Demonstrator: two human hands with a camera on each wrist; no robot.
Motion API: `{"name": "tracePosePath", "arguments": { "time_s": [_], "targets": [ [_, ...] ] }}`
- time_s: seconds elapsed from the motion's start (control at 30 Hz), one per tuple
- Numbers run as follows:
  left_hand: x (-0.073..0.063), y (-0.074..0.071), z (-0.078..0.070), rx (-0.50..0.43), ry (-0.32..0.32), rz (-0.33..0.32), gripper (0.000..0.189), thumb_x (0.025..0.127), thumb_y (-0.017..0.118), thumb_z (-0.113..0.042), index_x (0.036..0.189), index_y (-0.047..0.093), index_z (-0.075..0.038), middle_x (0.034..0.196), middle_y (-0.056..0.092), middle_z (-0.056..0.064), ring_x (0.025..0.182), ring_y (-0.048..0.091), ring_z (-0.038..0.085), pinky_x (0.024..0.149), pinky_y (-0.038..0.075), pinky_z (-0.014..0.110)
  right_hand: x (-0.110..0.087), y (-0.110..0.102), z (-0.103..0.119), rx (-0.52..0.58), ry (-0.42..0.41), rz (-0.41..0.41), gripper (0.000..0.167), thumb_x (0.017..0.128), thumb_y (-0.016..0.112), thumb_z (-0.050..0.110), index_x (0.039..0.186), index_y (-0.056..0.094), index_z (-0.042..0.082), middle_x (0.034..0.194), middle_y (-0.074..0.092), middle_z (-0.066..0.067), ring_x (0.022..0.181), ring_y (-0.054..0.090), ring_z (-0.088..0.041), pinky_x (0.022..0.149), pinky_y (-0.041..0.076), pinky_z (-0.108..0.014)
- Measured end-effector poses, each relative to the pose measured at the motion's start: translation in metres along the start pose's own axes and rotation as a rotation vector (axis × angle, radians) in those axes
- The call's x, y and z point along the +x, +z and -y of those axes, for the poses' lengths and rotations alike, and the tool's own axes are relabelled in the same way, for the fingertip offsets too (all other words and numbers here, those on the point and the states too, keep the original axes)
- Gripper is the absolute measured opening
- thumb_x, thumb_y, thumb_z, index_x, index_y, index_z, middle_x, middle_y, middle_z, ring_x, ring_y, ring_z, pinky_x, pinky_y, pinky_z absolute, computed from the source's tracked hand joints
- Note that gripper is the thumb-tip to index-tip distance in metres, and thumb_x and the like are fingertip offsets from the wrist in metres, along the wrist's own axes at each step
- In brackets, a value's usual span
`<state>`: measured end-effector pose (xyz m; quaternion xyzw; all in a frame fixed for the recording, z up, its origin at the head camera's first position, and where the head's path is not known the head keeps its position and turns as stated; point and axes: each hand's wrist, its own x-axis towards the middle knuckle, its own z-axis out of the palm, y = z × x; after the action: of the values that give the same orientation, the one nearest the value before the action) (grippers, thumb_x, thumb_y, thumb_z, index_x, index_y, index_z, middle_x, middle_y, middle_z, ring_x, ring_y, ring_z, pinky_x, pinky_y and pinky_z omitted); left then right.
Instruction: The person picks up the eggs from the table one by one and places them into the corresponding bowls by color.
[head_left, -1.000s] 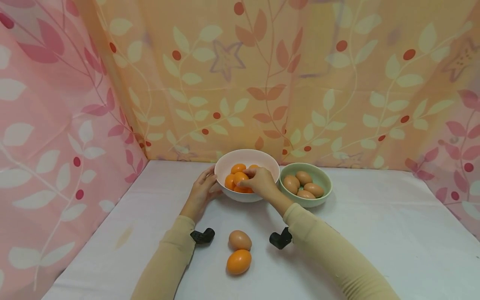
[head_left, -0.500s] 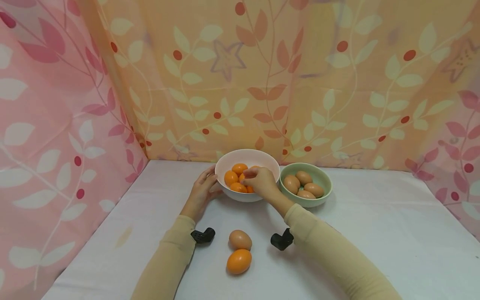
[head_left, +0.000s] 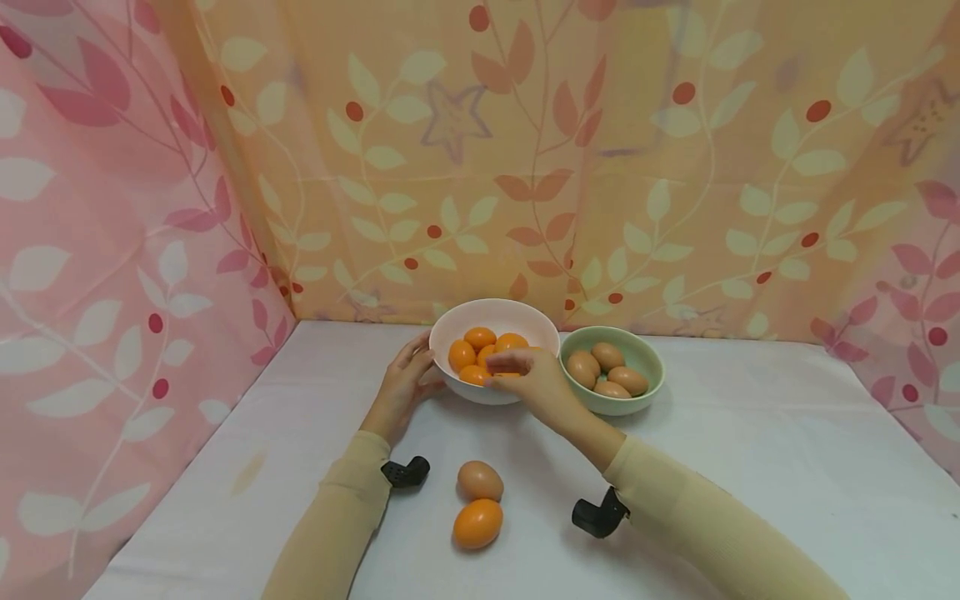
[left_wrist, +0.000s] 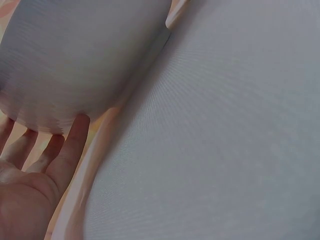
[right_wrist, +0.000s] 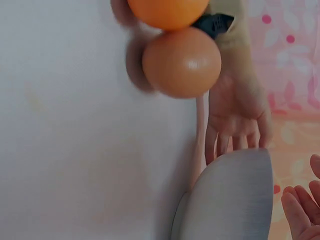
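Note:
A white bowl point(head_left: 513, 313) at the back middle of the table holds several orange eggs point(head_left: 462, 356). My left hand point(head_left: 405, 383) touches the bowl's left side; in the left wrist view its fairly straight fingers rest on the outer wall point(left_wrist: 85, 60). Over the bowl's front right rim is my right hand point(head_left: 542, 385), partly hiding the eggs below. Its fingers point(right_wrist: 296, 212) look loosely bent, with nothing seen between them in the right wrist view. Nearer to me, a brown egg point(head_left: 481, 481) and an orange egg point(head_left: 477, 524) lie touching on the tabletop.
A green bowl point(head_left: 648, 358) with several brown eggs point(head_left: 582, 368) stands against the right side of the white bowl. White cloth point(head_left: 787, 467) covers the table. Patterned curtains point(head_left: 450, 192) close off the back and sides.
An orange egg that my right hand held now lies among the others in the white bowl. The hand has let go and drawn back towards me and right. The left hand stays put.

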<state>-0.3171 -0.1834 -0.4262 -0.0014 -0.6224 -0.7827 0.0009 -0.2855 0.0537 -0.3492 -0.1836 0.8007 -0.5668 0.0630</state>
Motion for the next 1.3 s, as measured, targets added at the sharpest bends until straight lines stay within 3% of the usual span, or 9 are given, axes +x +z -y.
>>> {"name": "tracePosePath", "arguments": {
  "time_s": [0.47,0.7,0.97,1.3],
  "targets": [
    [-0.001,0.001,-0.001,0.009,0.006,0.003,0.05,0.103,0.054,-0.026,0.151,0.042,-0.023,0.157,0.04,0.001,0.138,0.043,0.027,0.097,0.052,0.042,-0.04,0.0,-0.011,0.055,0.047,0.147,0.046,0.086,0.077,0.019,0.126,0.065,0.0,0.123,0.07,-0.014,0.122,0.062,-0.032,0.096,0.055,-0.035],
    [-0.001,0.001,0.0,0.012,0.007,-0.008,0.048,0.102,0.053,-0.025,0.15,0.044,-0.023,0.157,0.041,0.0,0.136,0.045,0.026,0.101,0.051,0.046,-0.046,0.005,-0.019,0.032,0.064,0.157,0.04,0.084,0.079,0.021,0.121,0.07,0.006,0.124,0.069,-0.017,0.12,0.063,-0.028,0.097,0.055,-0.037],
    [0.0,0.001,0.001,0.008,0.009,-0.004,0.048,0.102,0.055,-0.026,0.149,0.045,-0.024,0.155,0.043,-0.001,0.134,0.047,0.024,0.096,0.053,0.04,-0.051,0.014,-0.026,0.02,0.049,0.196,0.044,0.083,0.08,0.019,0.12,0.068,0.0,0.121,0.07,-0.02,0.115,0.066,-0.029,0.093,0.057,-0.037],
    [0.0,0.0,0.001,0.005,0.011,0.008,0.049,0.102,0.054,-0.026,0.15,0.043,-0.022,0.156,0.042,0.001,0.136,0.045,0.026,0.096,0.053,0.042,-0.054,0.02,-0.032,0.0,0.07,0.236,0.047,0.079,0.079,0.015,0.122,0.068,-0.002,0.12,0.07,-0.02,0.114,0.066,-0.032,0.092,0.057,-0.037]
  ]
}}
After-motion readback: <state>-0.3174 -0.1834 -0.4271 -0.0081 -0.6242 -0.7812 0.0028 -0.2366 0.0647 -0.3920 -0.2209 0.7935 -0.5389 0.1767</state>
